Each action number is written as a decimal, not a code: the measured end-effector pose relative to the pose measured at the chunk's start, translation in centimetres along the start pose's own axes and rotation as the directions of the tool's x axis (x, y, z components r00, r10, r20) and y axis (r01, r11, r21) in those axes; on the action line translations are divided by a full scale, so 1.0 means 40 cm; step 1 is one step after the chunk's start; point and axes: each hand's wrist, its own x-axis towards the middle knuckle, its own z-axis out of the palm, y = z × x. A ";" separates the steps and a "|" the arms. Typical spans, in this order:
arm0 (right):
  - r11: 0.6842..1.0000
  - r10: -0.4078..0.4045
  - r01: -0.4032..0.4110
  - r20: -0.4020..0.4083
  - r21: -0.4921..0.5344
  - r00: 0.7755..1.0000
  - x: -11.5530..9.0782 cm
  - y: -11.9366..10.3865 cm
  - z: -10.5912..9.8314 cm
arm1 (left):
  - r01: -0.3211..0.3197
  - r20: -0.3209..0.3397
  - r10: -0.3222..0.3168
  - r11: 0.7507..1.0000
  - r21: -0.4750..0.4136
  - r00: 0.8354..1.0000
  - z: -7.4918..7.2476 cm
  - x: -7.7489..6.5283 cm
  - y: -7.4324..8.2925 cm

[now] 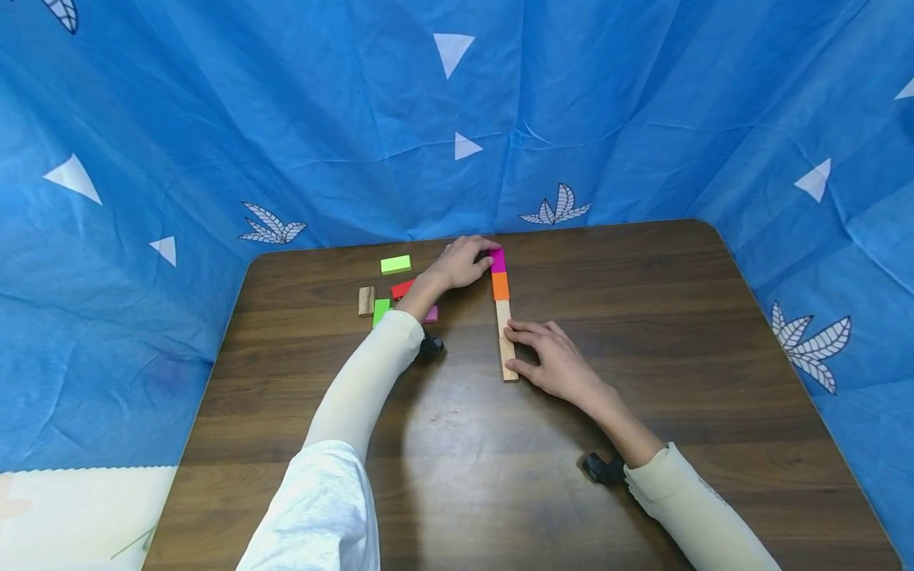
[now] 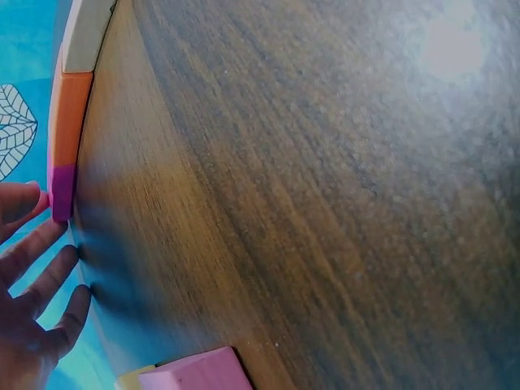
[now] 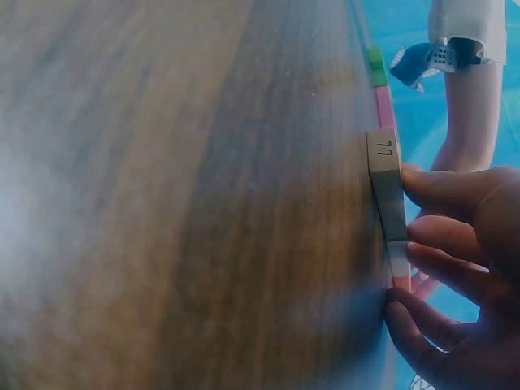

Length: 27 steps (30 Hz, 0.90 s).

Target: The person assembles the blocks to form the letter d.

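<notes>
A line of wooden blocks runs away from me along the tabletop: two plain blocks [image 1: 503,317], an orange block [image 1: 501,286] and a magenta block [image 1: 497,261] at the far end. My left hand [image 1: 460,263] pinches that magenta block, thumb by its left side and index finger over its far end. In the left wrist view the other fingers [image 2: 65,268] spread beside the block. Along the right side of the plain blocks, my right hand [image 1: 553,357] rests its thumb and fingertips. The nearest plain block [image 3: 384,154] shows a dark printed mark on its end.
Left of the line lie loose blocks: lime [image 1: 396,265], red [image 1: 403,289], green [image 1: 382,311], brown-grained [image 1: 366,301] and pink [image 1: 432,314], partly hidden by my left arm. A blue curtain [image 1: 428,119] hangs behind the table's far edge. Black devices are strapped at both wrists.
</notes>
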 end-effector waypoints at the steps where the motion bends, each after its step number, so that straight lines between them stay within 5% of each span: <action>1: 1.000 0.000 0.000 -0.001 0.001 1.000 0.001 0.000 0.000 | -0.001 -0.002 0.001 1.000 0.001 1.000 -0.001 -0.001 0.000; 11: 1.000 0.004 -0.004 0.002 0.000 1.000 0.000 -0.002 -0.001 | -0.038 -0.021 0.037 0.999 -0.034 0.999 -0.019 -0.024 -0.025; 27: 1.000 -0.002 0.002 -0.002 0.006 1.000 -0.004 -0.001 0.002 | -0.048 -0.070 0.039 0.989 -0.136 0.997 -0.087 -0.164 -0.127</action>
